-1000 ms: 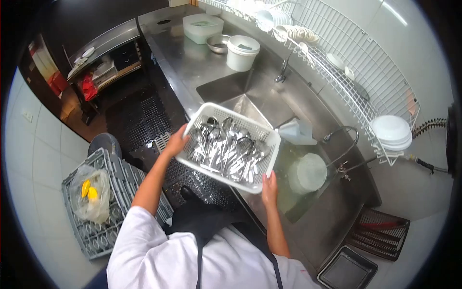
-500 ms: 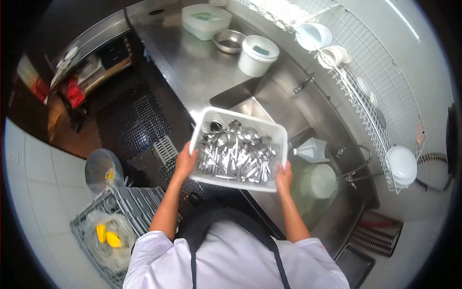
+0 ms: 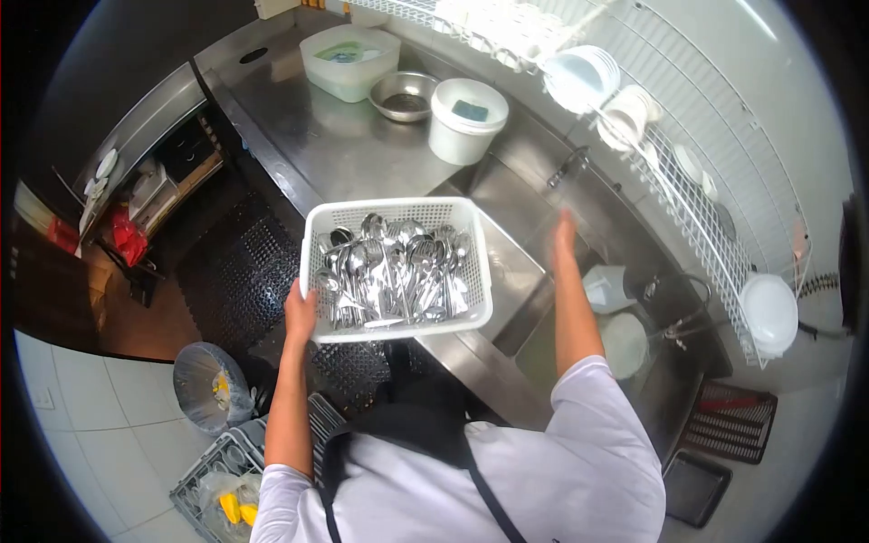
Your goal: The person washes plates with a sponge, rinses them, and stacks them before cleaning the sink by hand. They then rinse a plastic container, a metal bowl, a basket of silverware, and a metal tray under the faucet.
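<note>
A white perforated basket (image 3: 483,271) full of shiny metal spoons and other cutlery (image 3: 389,271) is in front of me, near the front edge of the steel counter. My left hand (image 3: 300,312) grips the basket at its lower left corner. Off the basket, my right hand (image 3: 565,237) is stretched out over the sink, below the tap (image 3: 568,166). It looks flat and seen edge-on, with nothing visible in it. Beyond the basket stands a white bucket (image 3: 466,136) with a green sponge in it.
A steel bowl (image 3: 405,97) and a translucent tub (image 3: 348,77) stand on the counter. A wire rack (image 3: 670,181) with white dishes hangs on the right wall. A lined bin (image 3: 204,389) and a grey crate (image 3: 195,471) are at the lower left.
My right hand has let go of the basket and moved up and out over the sink. The basket, still in my left hand, has shifted left. The view has turned somewhat.
</note>
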Demonstrator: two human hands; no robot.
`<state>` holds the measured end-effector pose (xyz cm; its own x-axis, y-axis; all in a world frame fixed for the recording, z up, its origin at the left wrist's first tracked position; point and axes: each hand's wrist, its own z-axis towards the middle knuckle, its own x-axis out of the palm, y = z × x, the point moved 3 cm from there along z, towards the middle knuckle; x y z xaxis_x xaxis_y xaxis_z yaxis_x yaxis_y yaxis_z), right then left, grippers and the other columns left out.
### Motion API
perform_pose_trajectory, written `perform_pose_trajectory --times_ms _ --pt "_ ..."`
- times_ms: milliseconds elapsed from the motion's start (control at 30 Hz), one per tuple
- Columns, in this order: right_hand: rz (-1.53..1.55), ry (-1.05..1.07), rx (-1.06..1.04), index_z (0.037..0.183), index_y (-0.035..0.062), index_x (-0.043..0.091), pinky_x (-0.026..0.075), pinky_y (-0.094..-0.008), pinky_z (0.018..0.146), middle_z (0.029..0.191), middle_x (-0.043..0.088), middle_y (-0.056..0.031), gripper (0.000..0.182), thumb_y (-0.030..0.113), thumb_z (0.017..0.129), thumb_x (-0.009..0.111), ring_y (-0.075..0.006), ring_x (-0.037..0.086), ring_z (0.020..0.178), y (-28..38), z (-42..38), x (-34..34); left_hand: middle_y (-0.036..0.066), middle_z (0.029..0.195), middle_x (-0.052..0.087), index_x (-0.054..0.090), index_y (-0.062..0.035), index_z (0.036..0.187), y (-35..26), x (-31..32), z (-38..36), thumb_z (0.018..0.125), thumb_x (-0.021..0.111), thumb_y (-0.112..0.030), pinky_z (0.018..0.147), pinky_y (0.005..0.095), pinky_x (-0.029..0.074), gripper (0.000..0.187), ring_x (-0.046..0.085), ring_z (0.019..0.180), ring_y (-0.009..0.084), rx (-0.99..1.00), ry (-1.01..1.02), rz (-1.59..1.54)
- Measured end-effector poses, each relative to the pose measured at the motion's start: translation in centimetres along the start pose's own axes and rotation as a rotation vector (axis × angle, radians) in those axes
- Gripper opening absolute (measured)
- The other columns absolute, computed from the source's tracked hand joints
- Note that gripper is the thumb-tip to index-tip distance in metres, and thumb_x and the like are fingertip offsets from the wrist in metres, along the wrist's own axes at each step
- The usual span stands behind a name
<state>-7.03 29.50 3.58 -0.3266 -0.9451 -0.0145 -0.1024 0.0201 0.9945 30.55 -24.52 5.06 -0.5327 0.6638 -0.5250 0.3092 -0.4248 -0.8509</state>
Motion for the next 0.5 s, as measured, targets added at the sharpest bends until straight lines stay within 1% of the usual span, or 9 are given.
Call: perform_pose_trajectory --times_ms 33,133,167,200,267,300,400,433,500 --pt "-0.030 -0.010 -0.008 0.149 -0.0016 0.034 0.030 -0.0438 0.116 0.155 0.036 -0.0194 0.074 0.050 0.099 0.050 -0.0301 0.032 0.145 0.0 3.0 1.8 0.027 0.106 0.068 0.055 0.0050 0.125 0.6 -0.1 0.8 0.092 0.057 -0.008 0.086 0.0423 0.051 0.036 0.068 0.099 0.0387 0.015 -0.048 0.085" --pt "-0.113 -0.081 -0.013 0.151 -0.0032 0.029 0.026 -0.0417 0.118 0.157 0.032 -0.0202 0.073 0.046 0.100 0.047 -0.0308 0.030 0.146 -0.8 9.7 5.7 0.018 0.103 0.070 0.056 0.0048 0.125 1.0 -0.4 2.6 0.091 0.057 -0.006 0.082 0.0362 0.052 0.035 0.067 0.093 0.0219 -0.003 -0.014 -0.009" --pt "-0.145 -0.112 -0.011 0.151 -0.0038 0.027 0.025 -0.0410 0.118 0.158 0.031 -0.0204 0.073 0.045 0.101 0.046 -0.0311 0.030 0.146 -1.1 11.2 6.4 0.015 0.100 0.070 0.057 0.0051 0.122 0.9 -0.5 3.3 0.091 0.057 -0.005 0.079 0.0343 0.051 0.032 0.065 0.090 0.0176 -0.013 0.002 -0.075" --pt "-0.183 -0.145 -0.007 0.152 -0.0043 0.026 0.023 -0.0403 0.119 0.158 0.030 -0.0207 0.072 0.043 0.101 0.045 -0.0313 0.029 0.147 -1.7 12.3 6.4 0.017 0.101 0.070 0.058 0.0051 0.122 0.9 -0.7 3.9 0.091 0.057 -0.004 0.080 0.0350 0.051 0.032 0.065 0.091 0.0193 -0.023 0.016 -0.066" --pt "-0.560 -0.100 -0.140 0.152 -0.0035 0.025 0.026 -0.0415 0.118 0.155 0.034 -0.0220 0.073 0.045 0.101 0.044 -0.0334 0.034 0.144 -1.6 12.0 8.4 0.020 0.102 0.070 0.058 0.0050 0.121 0.1 -1.2 4.7 0.091 0.057 -0.003 0.083 0.0363 0.051 0.032 0.067 0.093 0.0228 -0.046 0.042 -0.056" --pt "-0.747 -0.074 -0.208 0.152 -0.0031 0.025 0.028 -0.0420 0.117 0.154 0.037 -0.0227 0.073 0.045 0.101 0.044 -0.0345 0.036 0.142 -1.1 11.5 9.6 0.017 0.100 0.070 0.059 0.0045 0.119 0.2 -1.2 5.2 0.091 0.056 -0.001 0.081 0.0342 0.051 0.029 0.065 0.091 0.0189 -0.061 0.032 -0.084" --pt "-0.642 -0.132 -0.126 0.149 -0.0020 0.034 0.032 -0.0443 0.114 0.146 0.048 -0.0234 0.070 0.047 0.100 0.045 -0.0383 0.044 0.136 2.5 7.2 9.0 0.013 0.098 0.069 0.059 0.0042 0.119 0.3 -1.4 6.3 0.092 0.056 -0.001 0.080 0.0322 0.050 0.028 0.063 0.090 0.0157 -0.080 0.006 -0.118" --pt "-0.623 -0.125 -0.146 0.147 -0.0013 0.039 0.034 -0.0441 0.112 0.144 0.050 -0.0226 0.068 0.048 0.100 0.046 -0.0378 0.047 0.134 2.1 6.4 8.8 0.010 0.097 0.068 0.059 0.0040 0.119 -0.3 -1.7 6.6 0.093 0.055 -0.001 0.079 0.0303 0.050 0.027 0.061 0.089 0.0135 -0.096 0.023 -0.101" --pt "-0.585 -0.112 -0.182 0.143 0.0001 0.047 0.037 -0.0438 0.110 0.139 0.056 -0.0211 0.065 0.049 0.100 0.047 -0.0370 0.052 0.129 0.5 4.3 7.8 0.010 0.097 0.067 0.060 0.0043 0.118 0.3 -1.8 7.2 0.093 0.055 -0.001 0.079 0.0301 0.049 0.026 0.061 0.088 0.0135 -0.110 0.012 -0.172"
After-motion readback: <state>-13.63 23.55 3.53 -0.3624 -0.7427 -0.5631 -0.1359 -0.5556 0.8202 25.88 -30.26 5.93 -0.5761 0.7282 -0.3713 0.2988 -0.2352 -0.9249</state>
